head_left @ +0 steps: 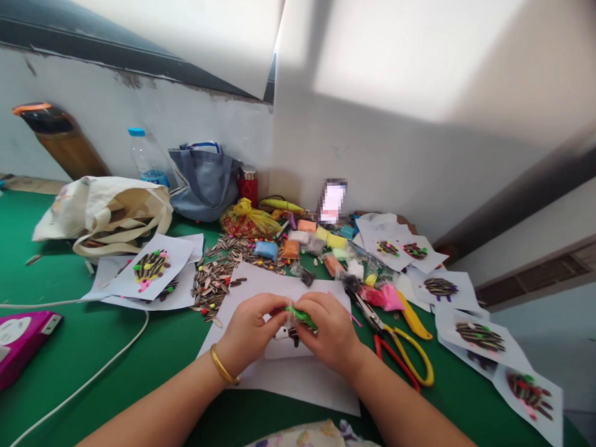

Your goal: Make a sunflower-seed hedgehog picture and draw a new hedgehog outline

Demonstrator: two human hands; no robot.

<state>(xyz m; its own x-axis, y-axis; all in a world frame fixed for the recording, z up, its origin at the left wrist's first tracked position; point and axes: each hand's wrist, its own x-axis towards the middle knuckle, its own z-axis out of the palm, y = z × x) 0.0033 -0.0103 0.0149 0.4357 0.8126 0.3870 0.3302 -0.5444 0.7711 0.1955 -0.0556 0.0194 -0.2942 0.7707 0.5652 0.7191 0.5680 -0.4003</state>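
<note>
Between both hands is a small packet of green clay point(301, 316) in clear plastic wrap. My left hand point(255, 326), with a gold bangle at the wrist, pinches the wrap at the packet's left end. The fingers of my right hand point(331, 326) close round its right side. Just below lies a white paper card point(283, 351) bearing a partly hidden figure with a white face and dark striped seeds. Larger white sheets point(261, 283) spread underneath. My hands cover much of the card.
Sunflower seeds point(214, 278) and coloured beads lie left of the sheets. Wrapped clay packets point(292, 250) sit beyond. Yellow-handled scissors point(413, 356), red-handled pliers point(398, 360) and a yellow cutter point(413, 317) are at right. Seed-picture cards point(478, 334) line the right edge. A white cable point(88, 381) crosses the left.
</note>
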